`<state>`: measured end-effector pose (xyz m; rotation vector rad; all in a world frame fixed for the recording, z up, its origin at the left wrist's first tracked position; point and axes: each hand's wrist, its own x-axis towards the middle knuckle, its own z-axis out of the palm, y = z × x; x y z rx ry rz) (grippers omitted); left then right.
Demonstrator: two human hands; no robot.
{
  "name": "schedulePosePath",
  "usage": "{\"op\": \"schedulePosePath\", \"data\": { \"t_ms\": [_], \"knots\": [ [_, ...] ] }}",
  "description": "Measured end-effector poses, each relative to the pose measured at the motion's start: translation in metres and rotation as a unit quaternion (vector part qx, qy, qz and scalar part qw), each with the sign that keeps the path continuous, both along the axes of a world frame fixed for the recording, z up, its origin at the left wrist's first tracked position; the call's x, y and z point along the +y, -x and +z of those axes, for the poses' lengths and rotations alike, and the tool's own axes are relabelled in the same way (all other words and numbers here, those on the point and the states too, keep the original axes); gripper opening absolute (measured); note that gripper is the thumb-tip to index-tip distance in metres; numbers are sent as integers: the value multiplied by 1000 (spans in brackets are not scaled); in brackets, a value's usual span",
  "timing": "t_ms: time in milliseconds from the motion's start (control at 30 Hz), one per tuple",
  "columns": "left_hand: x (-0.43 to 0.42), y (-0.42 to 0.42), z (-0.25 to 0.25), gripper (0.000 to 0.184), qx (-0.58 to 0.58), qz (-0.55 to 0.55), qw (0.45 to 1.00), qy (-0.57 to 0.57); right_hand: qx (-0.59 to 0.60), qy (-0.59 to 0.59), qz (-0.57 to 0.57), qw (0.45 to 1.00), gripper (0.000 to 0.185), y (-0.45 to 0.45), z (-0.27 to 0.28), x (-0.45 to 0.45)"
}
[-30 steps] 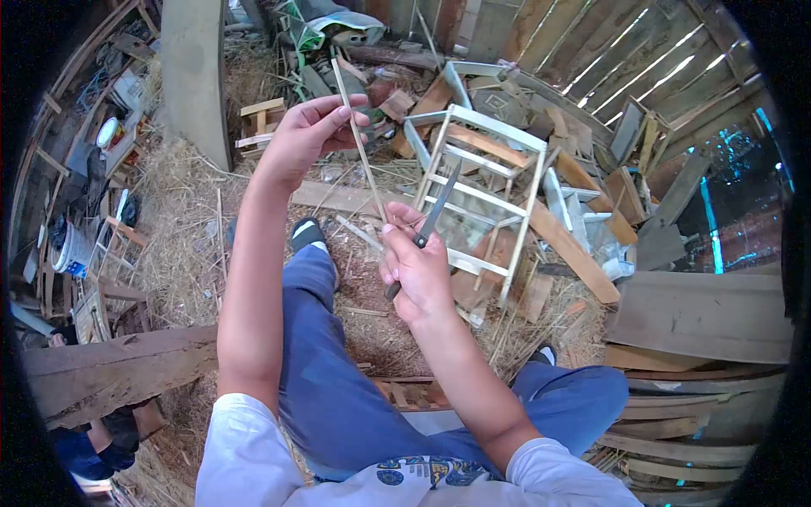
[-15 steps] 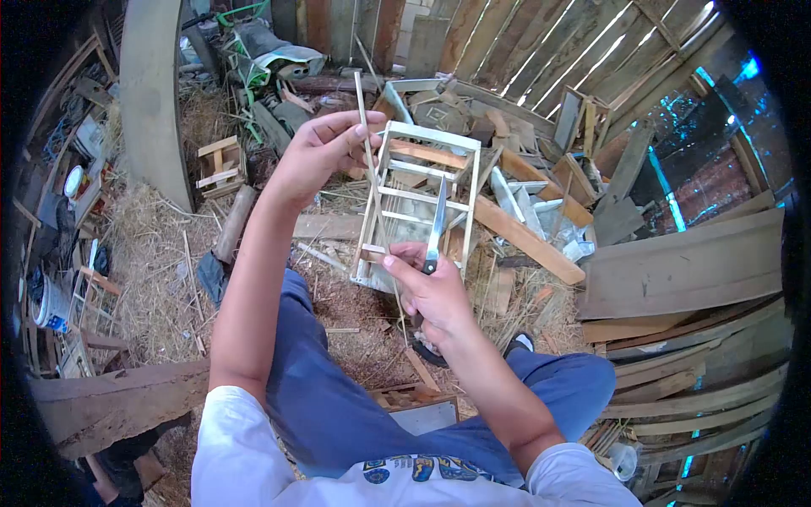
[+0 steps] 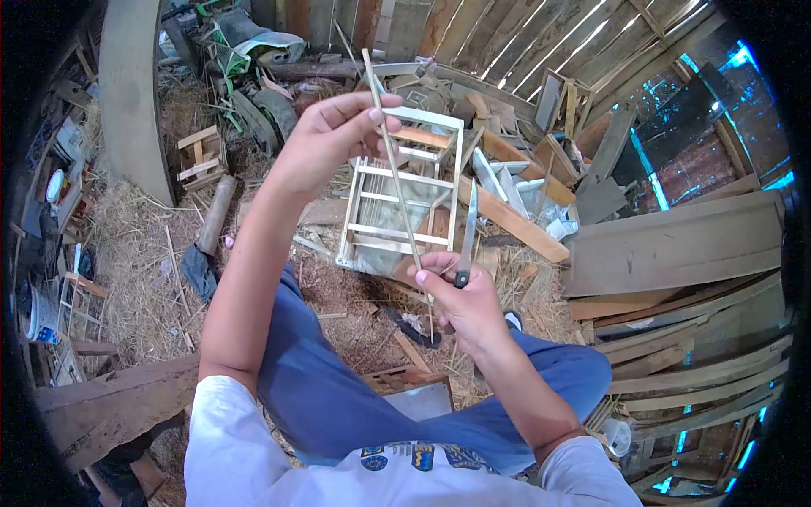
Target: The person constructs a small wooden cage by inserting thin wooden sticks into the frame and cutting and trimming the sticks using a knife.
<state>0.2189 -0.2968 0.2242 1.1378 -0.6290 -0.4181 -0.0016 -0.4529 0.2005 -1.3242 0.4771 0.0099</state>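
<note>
A long thin wooden strip (image 3: 400,186) runs slanting between my two hands. My left hand (image 3: 342,139) pinches it near its upper end between thumb and fingers. My right hand (image 3: 465,304) holds a knife (image 3: 470,232) by its black handle, blade pointing up, while its thumb and fingertips also touch the strip's lower part. The blade stands to the right of the strip, apart from it. Beyond my hands, a pale wooden frame with crossbars (image 3: 401,203) rests on the littered ground, partly hidden by the strip and my left hand.
Scrap boards (image 3: 515,220) lie behind and right of the frame. A wide panel (image 3: 676,245) and stacked slats (image 3: 701,372) are at the right. A thick beam (image 3: 118,406) juts in at lower left. A small wooden crate (image 3: 201,159) and a log (image 3: 217,215) lie at left.
The view has shifted, so the surroundings appear further left. My right hand with the knife has moved right and down in view; the strip slants between my hands, and both keep their holds.
</note>
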Motion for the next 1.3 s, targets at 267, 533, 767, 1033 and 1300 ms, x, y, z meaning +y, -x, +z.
{"op": "schedulePosePath", "data": {
  "t_ms": [267, 533, 767, 1033, 1300],
  "knots": [
    [0, -20, -13, 33, 31, 27, 999, 23, 43, 20, 17, 999, 23, 14, -3, -6],
    [8, -34, -23, 33, 70, 40, 996, 34, 58, 32, 30, 997, 23, 25, -10, -9],
    [12, -41, -30, 34, 86, 79, 993, -1, 76, 45, 20, 996, 25, 32, -8, -17],
    [-5, -45, -53, 32, 149, 31, 988, -20, 91, 52, 83, 991, 27, 42, -19, -22],
    [-42, -47, -94, 24, 264, -14, 961, -82, 40, 80, 84, 992, 22, 51, -31, -27]
  ]
}}
